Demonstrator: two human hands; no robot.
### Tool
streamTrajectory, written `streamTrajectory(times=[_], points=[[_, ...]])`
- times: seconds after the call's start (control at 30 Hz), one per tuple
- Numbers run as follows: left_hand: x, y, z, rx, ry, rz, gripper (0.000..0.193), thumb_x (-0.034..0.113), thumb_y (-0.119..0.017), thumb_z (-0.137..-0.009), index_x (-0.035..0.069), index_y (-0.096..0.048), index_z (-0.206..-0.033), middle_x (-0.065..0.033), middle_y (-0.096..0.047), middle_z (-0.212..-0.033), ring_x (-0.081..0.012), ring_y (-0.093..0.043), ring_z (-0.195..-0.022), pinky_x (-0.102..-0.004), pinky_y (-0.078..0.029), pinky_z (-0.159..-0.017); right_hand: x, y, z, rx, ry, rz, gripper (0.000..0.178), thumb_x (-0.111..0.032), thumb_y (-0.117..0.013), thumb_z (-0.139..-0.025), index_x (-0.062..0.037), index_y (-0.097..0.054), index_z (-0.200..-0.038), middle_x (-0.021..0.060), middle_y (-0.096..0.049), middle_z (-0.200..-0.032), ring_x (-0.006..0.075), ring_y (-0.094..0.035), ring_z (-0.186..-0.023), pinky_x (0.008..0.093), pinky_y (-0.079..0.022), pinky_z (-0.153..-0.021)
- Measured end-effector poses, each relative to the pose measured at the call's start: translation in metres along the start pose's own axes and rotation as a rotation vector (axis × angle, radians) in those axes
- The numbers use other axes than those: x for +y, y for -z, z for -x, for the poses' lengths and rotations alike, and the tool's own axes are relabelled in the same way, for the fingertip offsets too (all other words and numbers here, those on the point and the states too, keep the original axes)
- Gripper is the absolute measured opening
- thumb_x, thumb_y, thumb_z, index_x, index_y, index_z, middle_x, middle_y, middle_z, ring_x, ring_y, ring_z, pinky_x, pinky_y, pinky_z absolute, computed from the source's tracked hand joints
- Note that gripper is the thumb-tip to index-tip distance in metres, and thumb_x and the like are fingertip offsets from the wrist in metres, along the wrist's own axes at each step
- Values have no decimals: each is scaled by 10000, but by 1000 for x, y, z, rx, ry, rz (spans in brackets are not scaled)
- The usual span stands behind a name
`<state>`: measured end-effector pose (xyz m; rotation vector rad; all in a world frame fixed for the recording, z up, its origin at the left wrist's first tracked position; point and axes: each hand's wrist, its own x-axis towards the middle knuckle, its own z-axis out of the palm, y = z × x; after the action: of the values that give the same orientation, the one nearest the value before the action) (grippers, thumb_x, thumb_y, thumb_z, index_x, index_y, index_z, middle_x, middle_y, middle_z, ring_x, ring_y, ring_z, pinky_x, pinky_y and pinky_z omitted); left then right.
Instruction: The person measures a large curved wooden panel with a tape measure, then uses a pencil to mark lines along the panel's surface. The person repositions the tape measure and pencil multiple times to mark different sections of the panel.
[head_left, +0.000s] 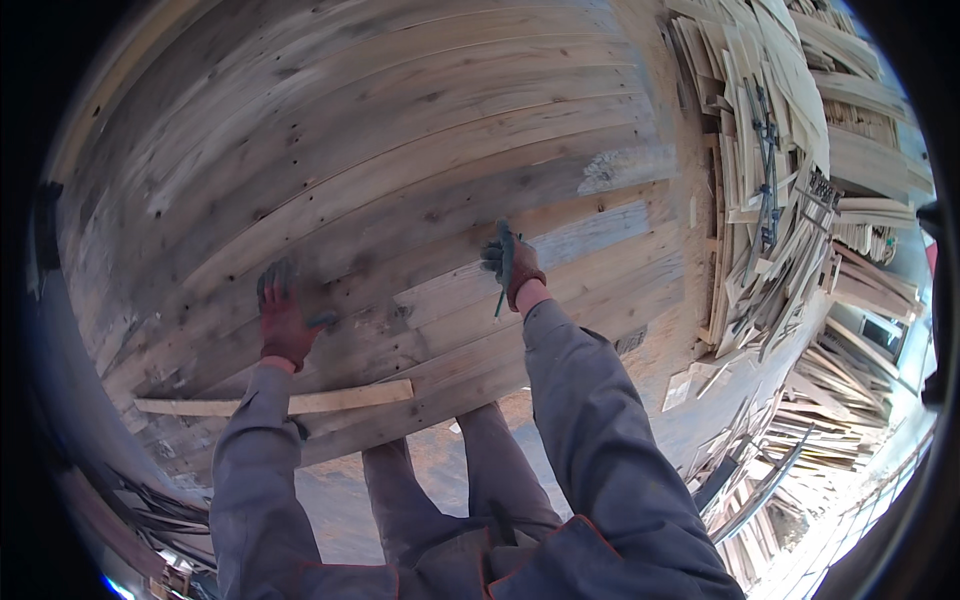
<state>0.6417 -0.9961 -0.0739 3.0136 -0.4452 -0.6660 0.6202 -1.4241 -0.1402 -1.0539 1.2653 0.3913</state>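
A broad surface of wooden planks [400,200], laid side by side, spreads in front of me. Over its near left part is my left hand [285,318], in a red glove with dark fingers; the fingers are stretched out and the thumb points to the right. It holds nothing; whether the palm touches the wood I cannot tell. My right hand [514,268], in a similar glove, is closed round a thin green pencil-like stick [499,304], whose lower end shows beneath the hand. A pale, worn plank [440,291] lies under and beside this hand.
A loose narrow wooden strip [350,398] lies across the planks near my left forearm. To the right are heaps of thin wood offcuts [750,180], with dark metal rods [768,170] on them. More scrap wood [850,380] is piled at the far right. My legs stand at the near edge.
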Motion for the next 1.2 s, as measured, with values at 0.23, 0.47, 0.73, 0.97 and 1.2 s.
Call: streamTrajectory(times=[0.23,0.47,0.73,0.97,1.2], points=[[35,13,-54,-101,-11,-80,1072,474,-872,-693,39,-373,-1537,-216,-397,-1540,-413,-340,-1451,-498,-276,-1231,-7,4,-19,22,-1,-55,445,-503,-717,-924,-62,-690,-875,80,-702,-717,183,-641,-541,328,-452,-473],[51,29,-85,-245,94,-210,1111,446,-913,-665,50,-363,-1546,-199,-393,-1560,-378,-395,-1429,-468,-342,-1196,-3,16,-21,-114,19,-182,356,-365,-783,-913,-21,-696,-930,110,-707,-732,203,-659,-525,329,-472,-388],[61,36,-66,-284,101,-140,1121,427,-946,-614,16,-396,-1500,-212,-392,-1562,-382,-407,-1437,-446,-390,-1178,6,24,-20,-184,29,-209,246,-262,-698,-979,-20,-701,-934,121,-709,-719,207,-642,-493,338,-462,-388],[61,31,-65,-259,114,-123,1119,427,-948,-604,13,-404,-1491,-211,-393,-1559,-375,-413,-1432,-448,-388,-1180,3,21,-15,-185,-3,-188,230,-252,-688,-987,-31,-697,-925,92,-696,-683,183,-617,-472,325,-452,-422],[57,26,-67,-255,158,-118,1137,442,-946,-597,13,-397,-1496,-199,-392,-1551,-368,-406,-1435,-430,-393,-1173,-7,21,-12,-231,40,-38,247,-281,-684,-989,-40,-732,-1015,77,-723,-740,162,-655,-547,316,-473,-477]])
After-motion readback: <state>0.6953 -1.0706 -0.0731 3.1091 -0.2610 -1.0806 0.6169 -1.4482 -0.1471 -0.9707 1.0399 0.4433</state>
